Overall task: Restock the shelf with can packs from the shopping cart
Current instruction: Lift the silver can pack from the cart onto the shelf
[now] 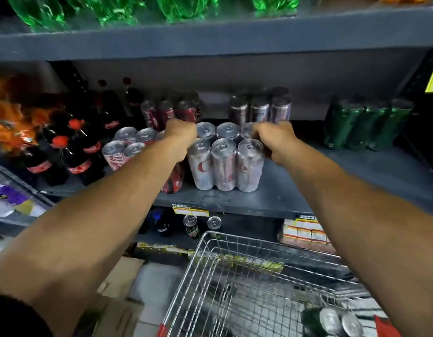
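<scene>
**Silver six-pack gripped from both sides on the middle shelf**

Head view: both bare arms reach forward to a silver can pack (224, 164), six tall cans in shrink wrap, standing upright on the dark shelf (307, 186) near its front edge. The left hand (180, 139) is curled into a fist against the pack's 9 o'clock side, and the right hand (275, 142) is curled against its 3 o'clock side; the fingers of both are folded tight on the pack's upper edges (the fingertips themselves are hidden behind the knuckles).

Just beside the pack at 9 o'clock sits a red can pack (128, 152), partly covered by the left forearm. Farther toward 9 o'clock stand dark cola bottles (72, 152) with red caps. Behind the silver pack, toward 12 o'clock, are two more packs: a dark red one (171, 111) and a grey one (260, 109). A green can pack (366, 125) stands well apart at 2 o'clock. On the shelf above lie green bottles (108, 10), blurred.

At 6 o'clock, below the shelf edge, is the wire shopping cart (235, 276). In its corner near 5 o'clock lie cans (337, 322) with silver tops, only partly in frame. Flattened cardboard (120, 280) lies on the floor at 7 o'clock.
</scene>
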Demonstrator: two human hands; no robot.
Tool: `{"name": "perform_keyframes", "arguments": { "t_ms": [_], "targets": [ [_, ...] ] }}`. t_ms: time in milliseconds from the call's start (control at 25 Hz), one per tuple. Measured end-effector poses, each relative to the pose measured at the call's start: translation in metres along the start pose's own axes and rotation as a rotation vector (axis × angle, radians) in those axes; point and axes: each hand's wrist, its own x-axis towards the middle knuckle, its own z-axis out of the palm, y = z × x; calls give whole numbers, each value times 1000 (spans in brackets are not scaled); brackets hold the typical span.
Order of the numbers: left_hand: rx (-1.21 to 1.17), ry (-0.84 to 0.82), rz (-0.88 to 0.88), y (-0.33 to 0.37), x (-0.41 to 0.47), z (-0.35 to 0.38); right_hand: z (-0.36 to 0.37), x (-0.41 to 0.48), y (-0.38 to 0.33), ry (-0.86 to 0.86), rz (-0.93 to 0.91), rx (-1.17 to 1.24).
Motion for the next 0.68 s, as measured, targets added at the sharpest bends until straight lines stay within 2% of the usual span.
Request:
{"name": "perform_keyframes", "arguments": {
  "t_ms": [160,240,400,520,680],
  "targets": [
    [236,27,108,8,-15,1,-9,13,10,-51,-69,-117],
    [365,41,204,15,-28,-3,-24,-4,3,-66,-108,-293],
    [584,106,606,26,-71,4,-77,-30,3,57,-331,-639],
    [680,6,883,12,-113,30,-127,-54,29,157,-435,-819],
    [707,-146,1004,-36,-179,80,-197,-100,98,180,-415,-960]
  ]
}}
